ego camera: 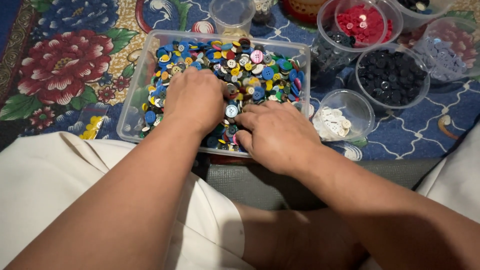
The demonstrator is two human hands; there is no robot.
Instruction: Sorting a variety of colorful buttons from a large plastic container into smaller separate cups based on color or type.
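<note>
A blue, flower-patterned cloth (pixel 425 130) carries one clear rectangular plastic tub (pixel 137 95), heaped with mixed coloured buttons (pixel 260 70) that are largely unsorted. Both hands rest in it: left hand (pixel 192 97) and right hand (pixel 277 135), fingers curled into the pile, whether pinching any button I cannot tell. Four round clear cups already hold sorted buttons: black (pixel 392 75), red (pixel 362 22), white (pixel 340 117), lilac (pixel 445 55).
</note>
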